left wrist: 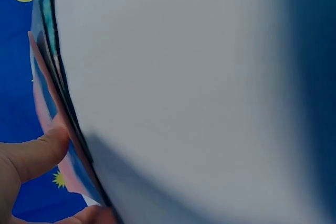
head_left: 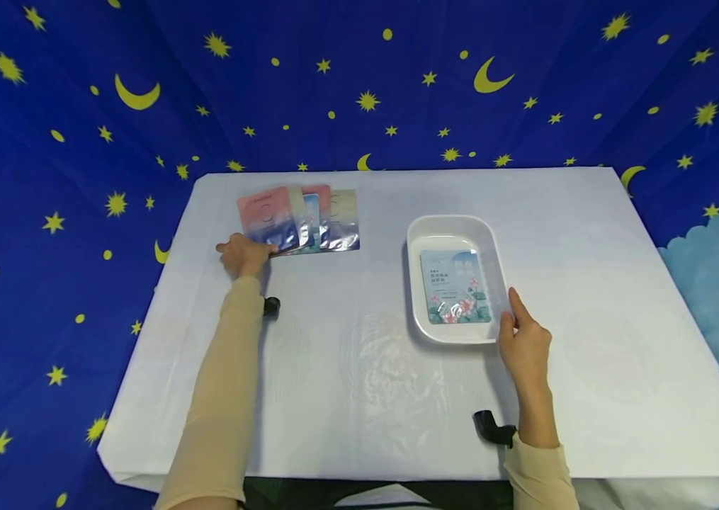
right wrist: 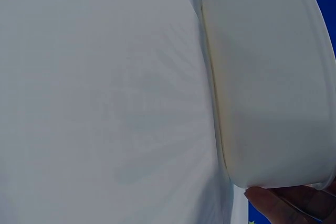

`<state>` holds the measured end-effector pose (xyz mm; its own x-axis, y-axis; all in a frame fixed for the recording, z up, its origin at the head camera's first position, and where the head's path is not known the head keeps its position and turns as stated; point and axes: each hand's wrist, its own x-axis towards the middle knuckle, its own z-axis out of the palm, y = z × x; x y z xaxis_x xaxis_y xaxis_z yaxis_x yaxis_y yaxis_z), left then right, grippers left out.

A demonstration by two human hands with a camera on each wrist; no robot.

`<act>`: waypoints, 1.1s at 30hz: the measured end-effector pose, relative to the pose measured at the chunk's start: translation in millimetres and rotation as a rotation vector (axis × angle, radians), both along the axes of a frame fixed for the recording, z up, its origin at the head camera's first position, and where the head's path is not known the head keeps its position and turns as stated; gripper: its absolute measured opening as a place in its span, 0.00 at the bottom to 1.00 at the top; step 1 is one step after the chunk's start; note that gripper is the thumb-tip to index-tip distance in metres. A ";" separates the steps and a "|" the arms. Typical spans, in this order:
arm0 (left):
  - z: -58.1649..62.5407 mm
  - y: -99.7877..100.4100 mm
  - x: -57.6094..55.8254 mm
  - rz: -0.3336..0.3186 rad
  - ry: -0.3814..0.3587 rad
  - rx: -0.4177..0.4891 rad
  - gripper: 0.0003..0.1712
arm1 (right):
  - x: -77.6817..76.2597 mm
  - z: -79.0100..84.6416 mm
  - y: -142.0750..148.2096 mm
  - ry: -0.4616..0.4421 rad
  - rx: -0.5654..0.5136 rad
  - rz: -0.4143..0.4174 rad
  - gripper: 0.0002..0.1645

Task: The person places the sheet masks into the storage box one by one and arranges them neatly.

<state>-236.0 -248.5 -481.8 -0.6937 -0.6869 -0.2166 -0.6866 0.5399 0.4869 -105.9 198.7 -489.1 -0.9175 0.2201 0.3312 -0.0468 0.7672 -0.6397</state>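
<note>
Several flat foil sheet mask packets lie fanned out at the table's back left. My left hand (head_left: 246, 256) pinches the near corner of the front pink-and-blue sheet mask packet (head_left: 270, 216); in the left wrist view the thumb (left wrist: 39, 156) presses on its face. Beige (head_left: 345, 212), light blue and pink ones overlap behind it. A white plastic tray (head_left: 451, 220) stands right of centre with one light blue, flower-printed packet (head_left: 455, 287) flat inside. My right hand (head_left: 527, 347) holds the tray's near right corner, fingers at its wall (right wrist: 268, 87).
A white cloth (head_left: 346, 397) covers the table, with a shiny creased patch in front of the tray. Dark wrist camera mounts (head_left: 493, 428) stick out from both sleeves. Blue curtains (head_left: 308, 92) with yellow stars and moons hang behind and to the left.
</note>
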 end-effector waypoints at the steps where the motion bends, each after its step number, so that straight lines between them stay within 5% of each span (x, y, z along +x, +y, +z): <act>1: -0.7 0.2 -0.1 0.006 0.006 0.001 0.44 | 0.1 -0.2 0.2 -0.001 0.001 -0.002 0.24; 8: -1.6 -3.1 2.6 0.012 0.054 0.053 0.43 | 0.9 -0.2 1.2 -0.011 -0.013 -0.009 0.24; 17: 1.6 -14.1 10.3 0.030 0.085 0.135 0.24 | -0.3 -1.0 1.2 -0.026 -0.009 -0.012 0.24; 23: 3.5 -17.8 13.8 0.057 0.085 0.157 0.23 | -0.3 -1.6 1.5 -0.030 -0.002 -0.012 0.24; 30: 0.7 -15.6 14.2 0.119 0.308 0.297 0.09 | 0.0 -0.1 1.0 -0.037 -0.005 -0.018 0.24; 33: 0.1 -15.0 13.4 0.157 0.432 0.456 0.05 | 0.0 -0.1 0.9 -0.036 -0.004 -0.014 0.24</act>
<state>-222.5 -263.6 -481.7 -0.6825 -0.6925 -0.2340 -0.4310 0.1227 0.8940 -105.9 199.6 -489.2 -0.9258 0.2339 0.2971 -0.0132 0.7651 -0.6438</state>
